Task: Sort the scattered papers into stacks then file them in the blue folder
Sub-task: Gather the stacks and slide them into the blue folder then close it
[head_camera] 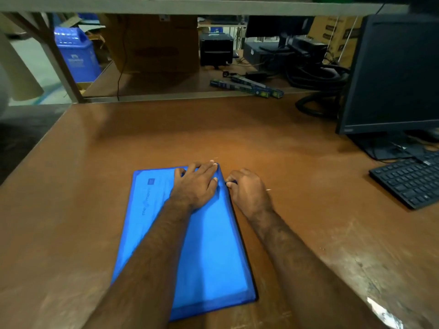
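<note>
While your hands work near the middle of the frame, the brown desk (273, 138) stretches bare above and to both sides of them, its left edge slanting down toward the lower left. A black monitor (394, 72) fills the upper right, and a black keyboard (408, 180) lies below it at the right edge, well apart from your hands. A shelf beam (190, 5) crosses the top of the frame.

Your blue folder (213, 252) lies closed and flat on the desk, in the lower centre, its long side running from the bottom of the frame upward and tilted slightly left. It is translucent; faint printed lettering shows in its upper left part, and a pale sheet shape shows through the cover.

Your left hand (197, 184) lies palm down on the folder's upper right corner, fingers straight and spread, pressing the cover. Your right hand (249, 188) sits just beside the folder's right edge, fingers curled, thumb and fingertips pinching that edge near the top corner. Both forearms reach up from the bottom of the frame, the left one crossing over the folder.
</note>
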`<state>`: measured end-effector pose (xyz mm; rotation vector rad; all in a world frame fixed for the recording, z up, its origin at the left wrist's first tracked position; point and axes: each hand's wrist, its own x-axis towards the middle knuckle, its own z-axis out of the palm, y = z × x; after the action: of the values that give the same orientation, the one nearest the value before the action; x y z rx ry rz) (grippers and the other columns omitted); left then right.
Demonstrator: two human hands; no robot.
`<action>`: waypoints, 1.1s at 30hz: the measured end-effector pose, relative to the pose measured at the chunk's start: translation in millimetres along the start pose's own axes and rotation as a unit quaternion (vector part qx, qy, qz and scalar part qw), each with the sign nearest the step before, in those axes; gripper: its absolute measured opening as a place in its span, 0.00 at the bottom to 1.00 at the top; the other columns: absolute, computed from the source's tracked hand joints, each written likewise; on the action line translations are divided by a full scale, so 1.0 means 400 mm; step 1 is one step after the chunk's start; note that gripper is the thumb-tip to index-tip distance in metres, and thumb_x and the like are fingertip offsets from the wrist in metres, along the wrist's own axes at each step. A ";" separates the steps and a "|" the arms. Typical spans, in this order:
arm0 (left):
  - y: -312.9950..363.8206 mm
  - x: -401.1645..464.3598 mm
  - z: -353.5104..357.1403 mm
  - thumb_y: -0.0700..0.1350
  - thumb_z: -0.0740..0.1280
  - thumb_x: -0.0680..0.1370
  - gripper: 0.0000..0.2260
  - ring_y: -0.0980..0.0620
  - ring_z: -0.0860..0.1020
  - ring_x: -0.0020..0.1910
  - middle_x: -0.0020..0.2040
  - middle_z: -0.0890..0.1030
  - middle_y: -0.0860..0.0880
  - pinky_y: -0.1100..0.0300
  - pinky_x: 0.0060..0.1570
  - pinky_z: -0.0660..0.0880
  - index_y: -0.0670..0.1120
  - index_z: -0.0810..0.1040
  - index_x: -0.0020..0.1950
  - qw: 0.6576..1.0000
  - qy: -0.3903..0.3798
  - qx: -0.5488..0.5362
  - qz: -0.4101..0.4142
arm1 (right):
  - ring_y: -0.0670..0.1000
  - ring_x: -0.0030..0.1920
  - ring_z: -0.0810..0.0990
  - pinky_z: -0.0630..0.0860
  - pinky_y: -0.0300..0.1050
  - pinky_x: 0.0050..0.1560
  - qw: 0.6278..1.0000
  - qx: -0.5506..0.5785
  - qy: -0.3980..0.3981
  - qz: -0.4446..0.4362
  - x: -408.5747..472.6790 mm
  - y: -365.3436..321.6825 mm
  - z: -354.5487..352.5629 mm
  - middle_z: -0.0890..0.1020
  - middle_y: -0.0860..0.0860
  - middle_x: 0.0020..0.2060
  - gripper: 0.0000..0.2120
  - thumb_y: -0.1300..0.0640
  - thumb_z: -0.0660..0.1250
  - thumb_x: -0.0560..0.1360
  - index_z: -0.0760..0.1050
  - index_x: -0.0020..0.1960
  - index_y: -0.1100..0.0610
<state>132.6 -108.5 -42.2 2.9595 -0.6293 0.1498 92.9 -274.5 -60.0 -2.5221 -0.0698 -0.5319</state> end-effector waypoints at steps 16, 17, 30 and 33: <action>0.104 -0.191 -0.006 0.44 0.56 0.83 0.25 0.56 0.56 0.81 0.82 0.59 0.59 0.49 0.77 0.55 0.55 0.62 0.81 0.998 -0.026 -0.051 0.005 | 0.57 0.43 0.81 0.77 0.50 0.50 0.998 0.043 -0.018 0.043 -0.171 -0.055 -0.100 0.83 0.54 0.42 0.05 0.63 0.75 0.70 0.83 0.44 0.55; 0.103 -0.185 -0.009 0.44 0.56 0.83 0.25 0.56 0.55 0.81 0.82 0.58 0.59 0.49 0.77 0.55 0.55 0.61 0.81 0.998 -0.038 -0.053 0.007 | 0.56 0.43 0.81 0.77 0.49 0.49 0.998 0.039 -0.023 0.041 -0.192 -0.057 -0.109 0.83 0.53 0.42 0.05 0.63 0.75 0.70 0.83 0.44 0.55; 0.084 -0.318 -0.049 0.55 0.53 0.79 0.26 0.53 0.59 0.80 0.80 0.65 0.58 0.44 0.76 0.57 0.59 0.69 0.77 0.983 -0.063 -0.135 0.108 | 0.56 0.42 0.83 0.80 0.54 0.49 0.998 0.038 -0.009 0.044 -0.324 -0.075 -0.149 0.82 0.51 0.45 0.07 0.61 0.74 0.71 0.84 0.47 0.52; 0.081 -0.329 -0.031 0.61 0.50 0.79 0.26 0.56 0.55 0.81 0.80 0.61 0.61 0.45 0.78 0.54 0.64 0.66 0.77 0.986 -0.064 -0.121 0.095 | 0.55 0.42 0.82 0.79 0.52 0.49 0.999 0.029 -0.023 0.031 -0.337 -0.082 -0.168 0.82 0.51 0.43 0.07 0.62 0.73 0.70 0.83 0.45 0.53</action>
<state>-1.2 -83.8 -42.9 2.6881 -0.8792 -0.0962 -60.4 -274.4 -43.7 -2.4708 -0.0244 -0.4414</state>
